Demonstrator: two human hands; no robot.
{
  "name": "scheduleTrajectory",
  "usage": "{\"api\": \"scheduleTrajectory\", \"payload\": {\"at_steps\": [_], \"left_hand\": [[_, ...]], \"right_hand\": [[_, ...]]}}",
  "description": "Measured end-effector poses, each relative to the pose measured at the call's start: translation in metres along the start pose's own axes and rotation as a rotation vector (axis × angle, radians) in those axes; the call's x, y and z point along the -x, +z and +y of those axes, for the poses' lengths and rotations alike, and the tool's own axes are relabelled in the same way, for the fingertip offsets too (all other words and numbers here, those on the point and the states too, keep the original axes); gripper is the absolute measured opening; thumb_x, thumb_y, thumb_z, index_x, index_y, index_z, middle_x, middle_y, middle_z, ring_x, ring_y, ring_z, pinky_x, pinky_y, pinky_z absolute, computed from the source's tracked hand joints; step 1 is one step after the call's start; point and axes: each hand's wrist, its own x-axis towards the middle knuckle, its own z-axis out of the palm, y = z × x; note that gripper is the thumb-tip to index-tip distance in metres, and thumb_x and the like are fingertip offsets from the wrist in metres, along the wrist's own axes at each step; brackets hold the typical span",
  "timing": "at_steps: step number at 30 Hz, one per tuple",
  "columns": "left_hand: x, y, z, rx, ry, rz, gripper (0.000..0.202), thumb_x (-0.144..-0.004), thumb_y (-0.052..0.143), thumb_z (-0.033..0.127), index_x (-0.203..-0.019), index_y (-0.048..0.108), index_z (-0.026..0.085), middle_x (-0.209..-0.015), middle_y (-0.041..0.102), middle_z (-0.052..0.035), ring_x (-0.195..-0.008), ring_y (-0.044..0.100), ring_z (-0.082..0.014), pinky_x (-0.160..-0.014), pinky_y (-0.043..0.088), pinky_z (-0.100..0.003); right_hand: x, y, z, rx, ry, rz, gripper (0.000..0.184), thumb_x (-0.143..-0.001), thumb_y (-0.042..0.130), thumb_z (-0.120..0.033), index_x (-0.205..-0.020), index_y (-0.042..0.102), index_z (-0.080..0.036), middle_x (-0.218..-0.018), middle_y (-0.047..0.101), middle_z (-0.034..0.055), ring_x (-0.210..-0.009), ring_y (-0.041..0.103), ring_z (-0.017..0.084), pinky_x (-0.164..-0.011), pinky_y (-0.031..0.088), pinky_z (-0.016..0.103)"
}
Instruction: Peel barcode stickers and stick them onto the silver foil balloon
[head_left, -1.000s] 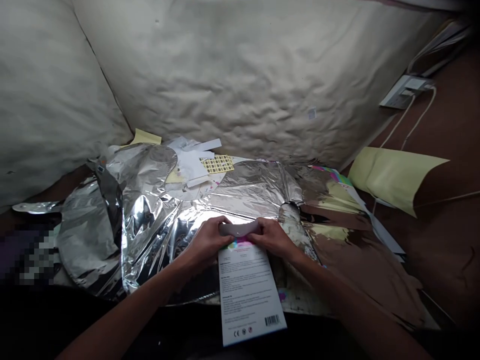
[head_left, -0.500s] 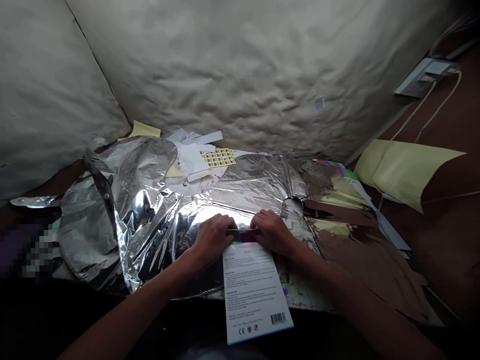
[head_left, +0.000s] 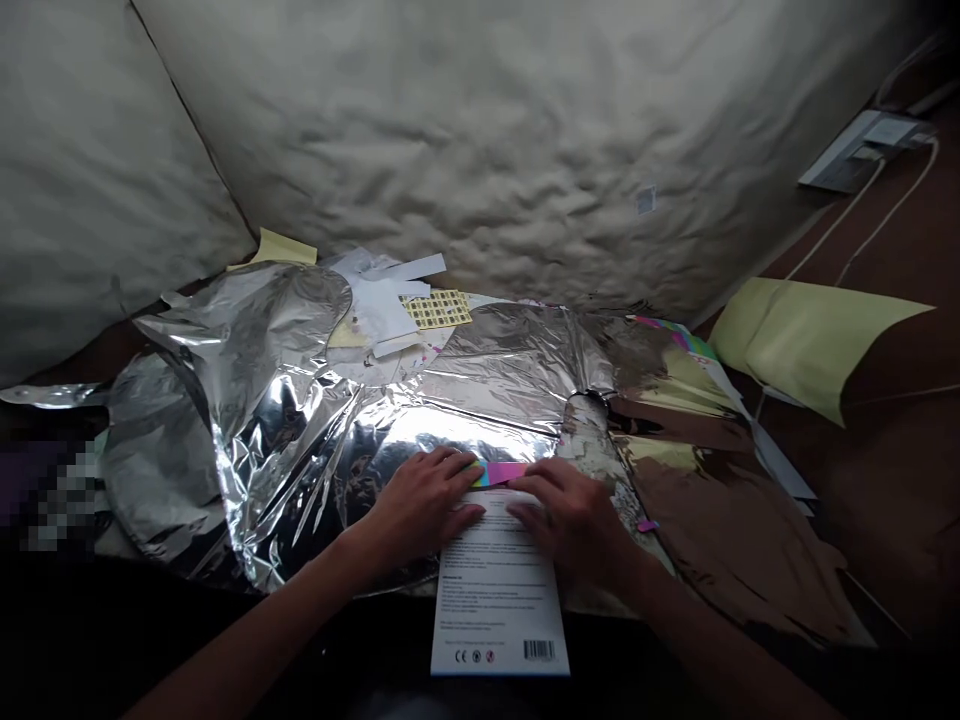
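A white printed card (head_left: 499, 595) lies lengthwise in front of me, with text, a barcode and small symbols on it. Across its far end runs a multicoloured strip (head_left: 501, 474), like a flap, in pink, blue and green. My left hand (head_left: 426, 500) grips the left end of this strip, fingertips on the colour and thumb on the white face. On the other side, my right hand (head_left: 574, 505) holds the right end with bent fingers, its thumb lower on the card. Crumpled silver foil sheeting (head_left: 292, 430) lies beneath and beyond both hands.
White paper scraps (head_left: 379, 310) and a yellow patterned sheet (head_left: 442, 310) lie at the back. A pale yellow sheet (head_left: 802, 340) curls at the right, near white cables under a power socket (head_left: 862, 150). A small pink piece (head_left: 647, 525) sits right of my hand.
The coloured strip, edge-on earlier, now lies turned flat toward me. My thumbs have come down onto the card's white face, and the card has shifted slightly left and straightened.
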Motion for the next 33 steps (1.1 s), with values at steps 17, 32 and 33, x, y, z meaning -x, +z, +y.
{"api": "scheduleTrajectory", "payload": {"at_steps": [17, 32, 33], "left_hand": [[0.003, 0.002, 0.001, -0.068, 0.045, 0.005, 0.053, -0.093, 0.048, 0.051, -0.137, 0.046, 0.022, -0.141, 0.049, -0.0120, -0.122, 0.046, -0.0327, -0.097, 0.039, -0.048], [0.005, 0.008, -0.003, 0.145, 0.051, 0.076, 0.030, -0.089, 0.060, 0.038, -0.114, 0.062, 0.023, -0.141, 0.047, -0.0108, -0.131, 0.040, -0.0308, -0.107, 0.036, -0.050], [0.006, 0.009, -0.002, 0.163, 0.015, 0.093, 0.035, -0.088, 0.062, 0.039, -0.119, 0.059, 0.023, -0.143, 0.045, -0.0118, -0.132, 0.039, -0.0310, -0.107, 0.035, -0.050]], "right_hand": [[-0.010, 0.008, -0.016, 0.095, 0.072, 0.009, 0.014, -0.092, 0.056, -0.028, -0.085, 0.063, -0.019, -0.094, 0.060, 0.0082, -0.089, 0.050, 0.023, -0.080, 0.040, 0.037], [-0.029, 0.008, 0.015, -0.154, 0.238, -0.204, 0.034, -0.076, 0.073, -0.032, -0.105, 0.062, -0.021, -0.103, 0.060, 0.0060, -0.096, 0.054, 0.022, -0.079, 0.042, 0.032], [-0.029, 0.008, 0.016, -0.165, 0.247, -0.188, 0.034, -0.074, 0.075, -0.033, -0.103, 0.063, -0.020, -0.102, 0.059, 0.0062, -0.097, 0.054, 0.022, -0.081, 0.042, 0.033]]}}
